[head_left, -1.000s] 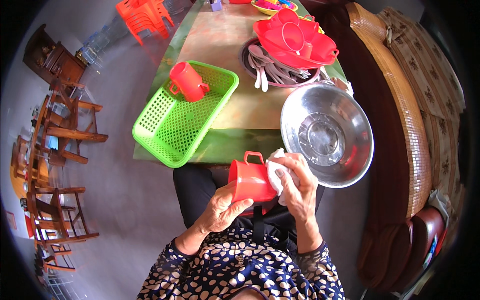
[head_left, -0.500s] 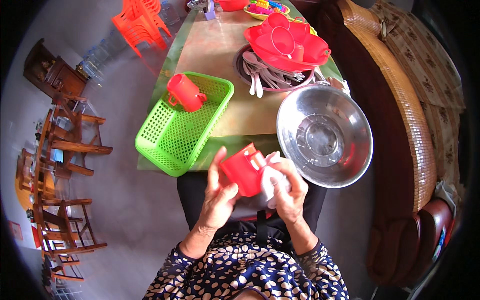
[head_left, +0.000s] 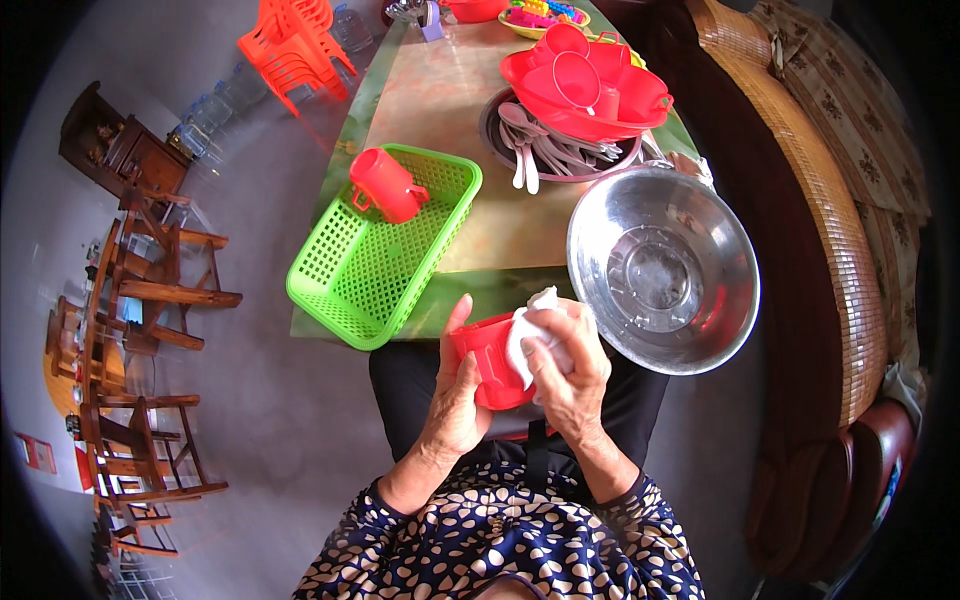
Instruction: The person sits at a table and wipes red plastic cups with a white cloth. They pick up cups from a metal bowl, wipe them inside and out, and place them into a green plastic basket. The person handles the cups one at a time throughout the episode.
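Observation:
Over my lap, just before the table's near edge, my left hand (head_left: 455, 400) grips a red plastic cup (head_left: 488, 360). My right hand (head_left: 572, 385) presses a crumpled white cloth (head_left: 532, 335) against the cup's side. A second red cup (head_left: 385, 185) lies tilted in the far corner of a green plastic basket (head_left: 345, 275) on the table to the left. A large steel bowl (head_left: 662, 268) sits to the right, close to my right hand.
Farther up the table (head_left: 440, 110) a dark plate of pale spoons (head_left: 545, 150) lies beside a red tub of red cups and dishes (head_left: 585, 85). Wooden chairs (head_left: 150, 300) stand on the floor at left, stacked red stools (head_left: 295, 45) beyond. A woven bench back (head_left: 810, 250) runs along the right.
The red cup has turned in my hands and come a little lower toward my lap. The cloth now sits on the cup's side, under my right fingers.

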`<state>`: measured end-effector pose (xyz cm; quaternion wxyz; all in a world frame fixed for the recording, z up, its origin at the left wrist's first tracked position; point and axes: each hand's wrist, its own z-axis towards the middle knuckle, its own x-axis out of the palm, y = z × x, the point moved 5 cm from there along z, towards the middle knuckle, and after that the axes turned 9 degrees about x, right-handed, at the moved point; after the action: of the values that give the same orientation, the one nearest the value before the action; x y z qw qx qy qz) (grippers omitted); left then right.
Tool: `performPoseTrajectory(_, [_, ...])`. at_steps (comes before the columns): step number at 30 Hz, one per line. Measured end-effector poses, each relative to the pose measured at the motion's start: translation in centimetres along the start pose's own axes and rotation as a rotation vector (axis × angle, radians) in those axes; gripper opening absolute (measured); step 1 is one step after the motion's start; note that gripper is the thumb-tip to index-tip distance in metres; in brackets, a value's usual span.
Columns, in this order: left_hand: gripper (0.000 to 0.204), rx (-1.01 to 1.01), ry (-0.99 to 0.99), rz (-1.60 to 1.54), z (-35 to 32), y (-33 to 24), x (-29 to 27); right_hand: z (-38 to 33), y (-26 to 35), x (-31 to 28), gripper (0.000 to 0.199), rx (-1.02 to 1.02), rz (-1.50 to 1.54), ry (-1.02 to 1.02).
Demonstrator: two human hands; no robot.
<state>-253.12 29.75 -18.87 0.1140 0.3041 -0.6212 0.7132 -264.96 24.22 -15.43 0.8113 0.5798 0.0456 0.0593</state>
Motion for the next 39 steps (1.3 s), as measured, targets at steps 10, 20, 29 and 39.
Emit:
performPoseTrajectory(10, [0.079,0.055,0.059,-0.011,0.1,0.3,-0.7,0.3,-0.9,0.3,0.024,0.024,0.025,-0.030])
performPoseTrajectory(20, [0.078,0.102,-0.171,-0.025,0.9,0.7,-2.6,-2.9,-1.1,0.8,0.034,-0.014,-0.178,0.048])
performPoseTrajectory(29, [0.092,0.367,0.112,0.608,1.1,-3.3,-2.4,-1.3,-0.3,-2.8,0.024,0.219,0.188,0.146])
performPoseTrajectory(39, [0.087,0.348,0.281,0.708,0.2,-3.0,-1.5,0.3,-0.9,-2.1,0.023,0.225,0.002,0.280])
